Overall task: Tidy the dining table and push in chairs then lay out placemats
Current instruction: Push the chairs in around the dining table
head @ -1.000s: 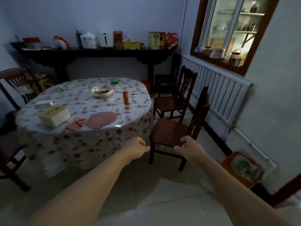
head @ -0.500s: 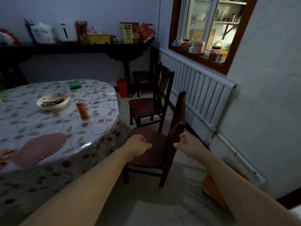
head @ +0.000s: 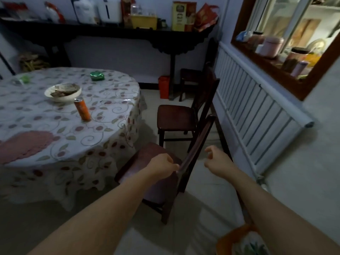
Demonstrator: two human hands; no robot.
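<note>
Left hand: the left hand (head: 162, 165) is curled into a loose fist, its knuckles touching the near end of the top rail of the near chair (head: 152, 162); whether the fingers really hold the rail, I cannot tell.
Right hand: the right hand (head: 218, 161) is just beside the rail on its right side, apart from it — the fingers are loosely curled, thumb and forefinger apart, holding nothing.
Near chair: dark wood, standing beside the table edge, its seat towards the table and its back towards the person; it is not under the table.
Second chair: another dark chair (head: 176, 117) stands behind the near one, between the table and the radiator (head: 257, 111), also not under the table.
Dining table: the round table (head: 110, 144) is at the left, covered with a flowered cloth.
Placemats: a pink round placemat (head: 25, 144) lies on the near left part of the table.
Other things on the table: a white bowl (head: 62, 92) with scraps in it, an orange can (head: 82, 109) upright just in front of the bowl, a green object (head: 97, 75) near the far edge.
Background: a dark sideboard (head: 110, 32) along the far wall carries boxes and bottles — details are too dim to tell.
</note>
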